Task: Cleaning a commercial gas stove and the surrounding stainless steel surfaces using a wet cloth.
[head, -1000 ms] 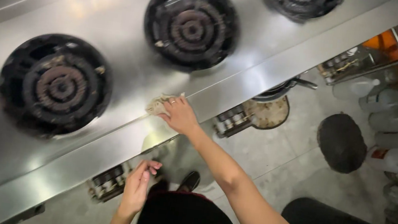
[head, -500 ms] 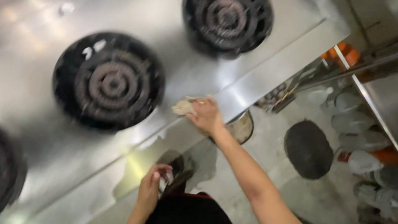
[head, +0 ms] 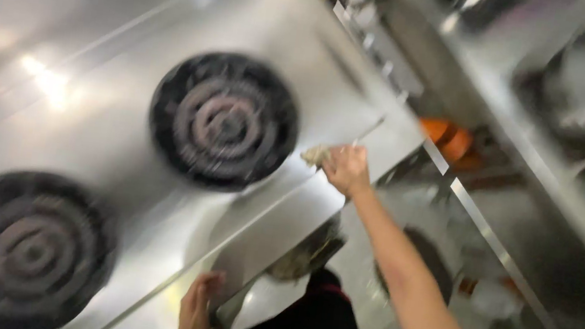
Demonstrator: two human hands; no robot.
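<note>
Right hand (head: 346, 168) grips a crumpled cloth (head: 316, 155) against the steel range top (head: 111, 127), beside the burner (head: 224, 119). Left hand (head: 196, 313), fingers extended and holding nothing, rests on the range's front edge, seemingly for support.

1. Motion blur smears the whole view; no edge is crisp.
2. Bright glare sits on the steel bench (head: 50, 83) at upper left, a reflection of overhead light.
3. The two black burners (head: 224, 119) look soft and streaked.
4. The shelves (head: 533, 142) at right are dimmer and heavily blurred.
5. The space under the bench front is shadowed.
</note>
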